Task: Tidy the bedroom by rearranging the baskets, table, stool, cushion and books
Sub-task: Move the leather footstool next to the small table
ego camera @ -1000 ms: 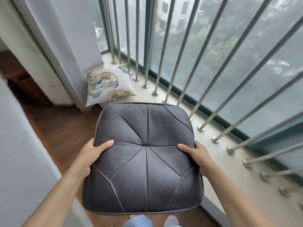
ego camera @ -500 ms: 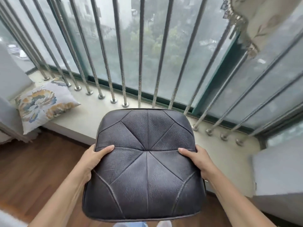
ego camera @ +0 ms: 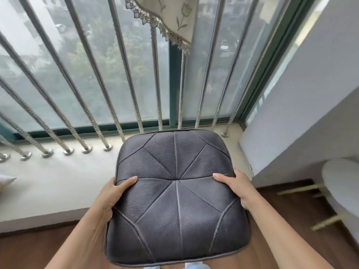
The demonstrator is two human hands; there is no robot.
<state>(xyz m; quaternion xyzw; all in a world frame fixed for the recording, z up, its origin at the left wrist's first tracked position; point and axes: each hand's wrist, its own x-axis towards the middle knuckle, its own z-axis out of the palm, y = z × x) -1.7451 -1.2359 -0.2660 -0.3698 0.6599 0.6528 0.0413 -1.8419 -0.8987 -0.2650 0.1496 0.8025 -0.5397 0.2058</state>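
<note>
I hold the stool (ego camera: pixel 177 197) in front of me with both hands. Its dark, soft seat fills the middle of what I see. I cannot see its legs.

My left hand (ego camera: pixel 112 195) grips the seat on its 9 o'clock side. My right hand (ego camera: pixel 236 188) grips it on its 3 o'clock side. Each thumb lies flat on top of the seat. My other fingers curl round the edge and go under, where I cannot see them.

At 12 o'clock from the seat is the pale window ledge (ego camera: pixel 58 183), with a row of metal bars (ego camera: pixel 124 61) standing on it. A lace curtain (ego camera: pixel 169 18) hangs at the top. A grey wall (ego camera: pixel 310 113) is at 2 o'clock. A round white table (ego camera: pixel 342 187) with gold legs stands at 3 o'clock, apart from the stool. The brown wood floor (ego camera: pixel 29 247) is below.
</note>
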